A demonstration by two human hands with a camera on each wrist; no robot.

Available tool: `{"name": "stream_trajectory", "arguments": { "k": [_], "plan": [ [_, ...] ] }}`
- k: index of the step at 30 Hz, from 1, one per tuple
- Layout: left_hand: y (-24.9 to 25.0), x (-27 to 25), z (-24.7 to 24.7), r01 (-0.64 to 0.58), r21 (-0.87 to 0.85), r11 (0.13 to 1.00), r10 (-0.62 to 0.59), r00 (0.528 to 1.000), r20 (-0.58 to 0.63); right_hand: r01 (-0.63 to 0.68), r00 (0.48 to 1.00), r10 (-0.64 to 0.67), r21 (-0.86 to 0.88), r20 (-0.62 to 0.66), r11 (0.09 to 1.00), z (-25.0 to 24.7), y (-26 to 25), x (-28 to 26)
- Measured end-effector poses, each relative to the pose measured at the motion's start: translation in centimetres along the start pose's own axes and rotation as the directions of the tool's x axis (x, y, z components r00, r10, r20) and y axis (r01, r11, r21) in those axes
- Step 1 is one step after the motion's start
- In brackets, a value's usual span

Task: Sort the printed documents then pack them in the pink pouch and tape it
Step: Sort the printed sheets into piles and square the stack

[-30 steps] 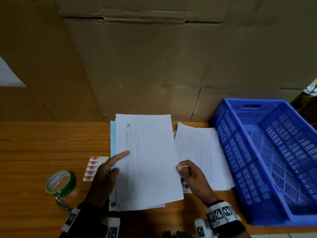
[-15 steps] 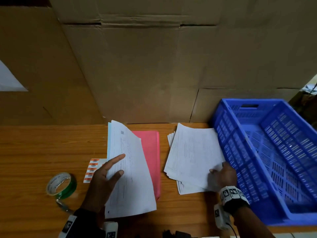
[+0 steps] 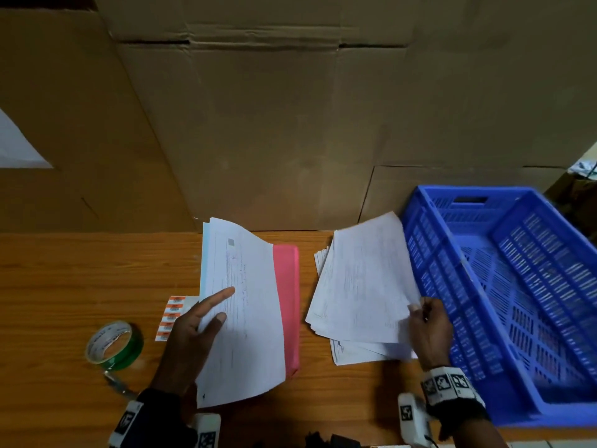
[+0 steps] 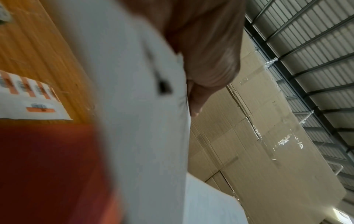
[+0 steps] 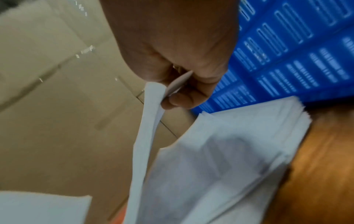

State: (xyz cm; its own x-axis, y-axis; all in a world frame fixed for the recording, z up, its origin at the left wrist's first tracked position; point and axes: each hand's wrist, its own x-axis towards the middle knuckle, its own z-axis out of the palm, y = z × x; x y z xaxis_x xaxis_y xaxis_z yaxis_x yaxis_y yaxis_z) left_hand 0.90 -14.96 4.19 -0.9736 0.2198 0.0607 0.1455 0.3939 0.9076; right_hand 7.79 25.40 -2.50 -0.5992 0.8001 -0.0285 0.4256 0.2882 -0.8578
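Note:
My left hand (image 3: 206,313) holds a bundle of white printed sheets (image 3: 245,305) tilted up from its left edge, thumb on top, forefinger straight across the page. Beneath them lies the pink pouch (image 3: 287,305) on the wooden table (image 3: 80,279); it shows as a red blur (image 4: 47,166) in the left wrist view. My right hand (image 3: 428,321) pinches the right edge of a few white sheets (image 3: 361,286) and lifts them off a second pile of documents (image 3: 358,350). The pinch (image 5: 168,89) shows plainly in the right wrist view. A roll of green tape (image 3: 114,345) lies to the left.
A blue slatted crate (image 3: 504,295) stands at the table's right, close against my right hand. A sheet of orange-striped labels (image 3: 174,316) lies beside my left hand. Large cardboard boxes (image 3: 290,124) wall off the back of the table.
My right hand let go of the left bundle, moved right to the second pile and now lifts its top sheets higher. The left bundle tilted up, uncovering the pink pouch.

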Motion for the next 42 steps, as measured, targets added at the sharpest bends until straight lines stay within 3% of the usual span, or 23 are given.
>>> {"name": "stream_trajectory", "arguments": {
  "k": [4, 7, 10, 12, 16, 19, 21, 23, 24, 26, 28, 33, 36, 42],
  "plan": [
    [0.8, 0.5, 0.3, 0.018, 0.003, 1.0, -0.018, 0.999, 0.03, -0.02, 0.987, -0.029, 0.304, 0.158, 0.953, -0.1, -2.6, -1.5],
    [1.3, 1.0, 0.5, 0.002, 0.019, 1.0, -0.003, 0.999, 0.049, -0.068, 0.935, -0.078, 0.389, 0.346, 0.919, 0.1, -5.0, -3.4],
    [2.3, 1.0, 0.7, 0.0, 0.004, 1.0, 0.0, 0.999, 0.038, -0.096, 0.829, -0.155, 0.41, 0.537, 0.907, 0.9, -7.3, -6.0],
    [3.2, 0.7, 1.0, 0.065, -0.024, 0.998, -0.066, 0.998, -0.008, -0.072, 0.778, -0.175, 0.362, 0.603, 0.929, 1.8, -7.8, -7.2],
    [3.6, 0.4, 1.9, 0.163, -0.07, 0.984, -0.165, 0.986, -0.021, -0.072, 0.739, -0.145, 0.291, 0.658, 0.954, 3.3, -7.5, -8.5],
    [2.7, 0.3, 1.6, 0.151, -0.04, 0.988, -0.154, 0.985, -0.074, -0.059, 0.772, -0.112, 0.246, 0.626, 0.968, 4.0, -6.3, -7.5],
    [2.3, 0.3, 1.1, 0.112, -0.088, 0.99, -0.12, 0.989, -0.082, 0.004, 0.858, -0.085, 0.158, 0.507, 0.987, 3.9, -4.9, -5.5],
    [2.1, 0.4, 0.4, 0.032, -0.19, 0.981, -0.047, 0.996, -0.076, 0.06, 0.938, -0.03, -0.076, 0.345, 0.995, 3.5, -2.8, -2.6],
    [1.9, 0.4, 0.0, 0.004, -0.237, 0.971, -0.022, 0.997, -0.076, 0.05, 0.957, 0.021, -0.238, 0.288, 0.97, 3.2, -1.7, -1.3],
    [1.9, 0.4, -0.4, -0.022, -0.293, 0.956, -0.002, 0.997, -0.082, 0.002, 0.966, 0.141, -0.553, 0.216, 0.833, 2.6, 0.6, 0.8],
    [1.7, 0.3, -0.5, -0.035, -0.28, 0.96, 0.01, 0.996, -0.089, 0.005, 0.959, 0.186, -0.669, 0.213, 0.743, 2.4, 1.8, 2.1],
    [1.1, -0.1, -0.7, -0.072, -0.024, 0.997, 0.071, 0.997, -0.036, -0.092, 0.947, 0.249, -0.571, 0.204, 0.816, 2.7, 1.6, 3.4],
    [1.1, -0.1, -0.5, -0.051, 0.0, 0.999, 0.051, 0.997, -0.057, -0.171, 0.958, 0.247, -0.401, 0.146, 0.9, 2.1, 1.4, 3.2],
    [0.9, 0.1, -0.7, -0.05, 0.006, 0.999, 0.05, 0.996, -0.07, -0.116, 0.987, 0.147, -0.342, 0.064, 0.932, 2.5, 3.0, 2.5]
  ]
}}
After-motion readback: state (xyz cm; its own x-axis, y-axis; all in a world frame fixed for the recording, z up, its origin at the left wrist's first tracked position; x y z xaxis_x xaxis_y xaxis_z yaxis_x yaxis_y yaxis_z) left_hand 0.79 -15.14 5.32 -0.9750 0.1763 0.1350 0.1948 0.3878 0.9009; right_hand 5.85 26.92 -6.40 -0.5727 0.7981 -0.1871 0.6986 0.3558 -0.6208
